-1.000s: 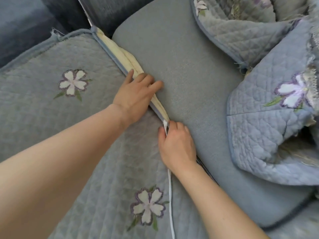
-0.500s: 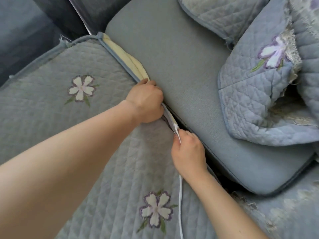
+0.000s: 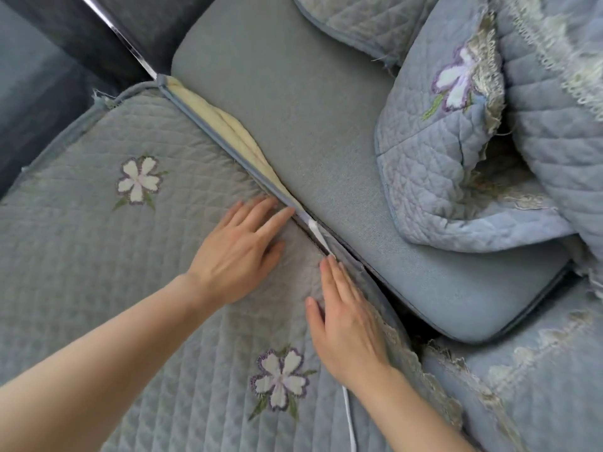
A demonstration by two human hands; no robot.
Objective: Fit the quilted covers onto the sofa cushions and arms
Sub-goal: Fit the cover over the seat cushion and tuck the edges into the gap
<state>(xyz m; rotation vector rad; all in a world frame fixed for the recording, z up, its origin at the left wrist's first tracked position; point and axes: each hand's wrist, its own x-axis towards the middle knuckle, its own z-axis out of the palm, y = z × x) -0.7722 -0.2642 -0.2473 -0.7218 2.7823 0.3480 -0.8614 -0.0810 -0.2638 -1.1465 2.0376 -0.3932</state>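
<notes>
While grips lie spread flat, left hand [image 3: 241, 252] and right hand [image 3: 346, 324] rest on grey-blue flowered quilted cover [image 3: 98, 256], 8 o'clock. Bare grey sofa cushion [image 3: 310, 141], 12 o'clock; crumpled quilted covers [image 3: 440, 164], 2 o'clock.

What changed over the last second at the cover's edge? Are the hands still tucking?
Both hands let go: the left hand, earlier curled at the piped edge, and the right hand, earlier pinching the white strap, now lie flat on the quilted cover. The strap lies free in the gap. Unchanged: cream lining exposed further up, loose covers heaped on the bare cushion.
</notes>
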